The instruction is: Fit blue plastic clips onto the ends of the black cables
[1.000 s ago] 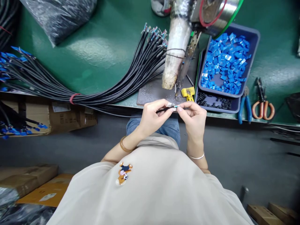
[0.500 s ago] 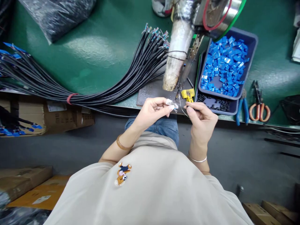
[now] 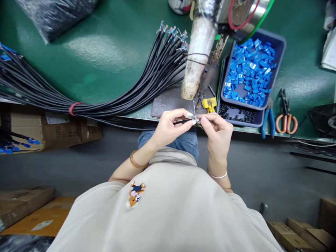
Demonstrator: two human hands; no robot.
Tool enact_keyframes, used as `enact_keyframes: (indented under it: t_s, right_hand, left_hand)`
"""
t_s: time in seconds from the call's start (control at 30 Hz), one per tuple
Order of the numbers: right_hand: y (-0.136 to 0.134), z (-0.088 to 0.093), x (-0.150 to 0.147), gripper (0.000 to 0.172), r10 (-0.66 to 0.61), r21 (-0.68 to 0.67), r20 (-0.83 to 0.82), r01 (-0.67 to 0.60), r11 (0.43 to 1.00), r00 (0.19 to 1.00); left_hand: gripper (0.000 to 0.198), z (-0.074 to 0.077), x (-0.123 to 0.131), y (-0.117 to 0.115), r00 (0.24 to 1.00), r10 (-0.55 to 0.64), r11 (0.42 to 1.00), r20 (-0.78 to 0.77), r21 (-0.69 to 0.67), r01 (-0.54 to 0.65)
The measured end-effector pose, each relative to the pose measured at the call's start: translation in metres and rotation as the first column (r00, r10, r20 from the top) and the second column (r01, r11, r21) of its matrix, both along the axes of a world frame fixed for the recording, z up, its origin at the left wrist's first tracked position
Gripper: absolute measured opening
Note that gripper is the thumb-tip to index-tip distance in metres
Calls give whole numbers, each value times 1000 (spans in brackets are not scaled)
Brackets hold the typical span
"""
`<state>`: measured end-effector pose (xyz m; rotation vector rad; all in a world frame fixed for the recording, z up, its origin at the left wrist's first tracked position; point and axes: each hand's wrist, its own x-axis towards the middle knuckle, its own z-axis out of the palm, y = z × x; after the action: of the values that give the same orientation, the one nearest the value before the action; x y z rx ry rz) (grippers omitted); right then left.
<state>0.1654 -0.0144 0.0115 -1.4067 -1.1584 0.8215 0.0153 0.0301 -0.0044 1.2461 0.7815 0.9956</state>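
My left hand (image 3: pixel 170 126) is closed in a pinch on the end of a black cable (image 3: pixel 180 122), with a white piece (image 3: pixel 189 115) showing at its fingertips. My right hand (image 3: pixel 217 130) pinches close against the fine wires at that cable end; the fingertips of both hands nearly meet. A thin silvery wire (image 3: pixel 194 105) sticks up between them, and part of it curves below the right fingers. What exactly lies inside the right pinch is mostly covered. Just beyond the hands is a yellow block (image 3: pixel 209 104) on a dark mat (image 3: pixel 168 102).
A wrapped white tube (image 3: pixel 197 52) and a metal bracket hang over the mat. To the left lies a bundle of black cables (image 3: pixel 118 107). Right of the tube stands a bin (image 3: pixel 280 52) of blue connectors, with blue-handled pliers (image 3: pixel 268 120) and orange-handled pliers (image 3: pixel 285 120) beside it.
My right hand has moved left, bringing its fingertips from apart to close against the cable end. My left hand keeps its pinch in about the same place. The whole view has shifted slightly.
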Motion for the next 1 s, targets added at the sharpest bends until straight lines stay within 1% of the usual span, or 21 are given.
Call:
enact_keyframes:
  t_s: [0.17,0.3,0.5,0.6,0.7,0.77,1.0]
  right_hand:
    - [0,-1,0,8,-7,-2,-14,7,1000,1000]
    - [-1,-2,-1,7,-17,16,-30,18,1000,999]
    - [-1,-1,-1,7,-19,-4,18,19,1000,1000]
    - [-1,-1,0,7,-27,8,31,27,1000,999]
    - [-1,-1,1,7,-15,15,-2,15,1000,1000]
    - [-1,-1,1,7,-8,15,-18,8,1000,1000]
    - [-2,-1,-2,7,-61,18,41,60,998,997]
  left_hand:
    - [9,1,1,-2,998,41,998,-52,53,-38]
    - [9,1,1,-2,995,50,993,-90,113,-39]
    - [10,1,2,-3,988,74,986,-137,161,-52]
    - [11,2,2,-4,986,73,988,-148,145,-52]
    - [12,2,2,-5,986,65,995,-156,88,-52]
    - [12,3,2,-5,986,62,995,-154,87,-49]
    - [8,0,3,-5,981,108,976,-162,204,-74]
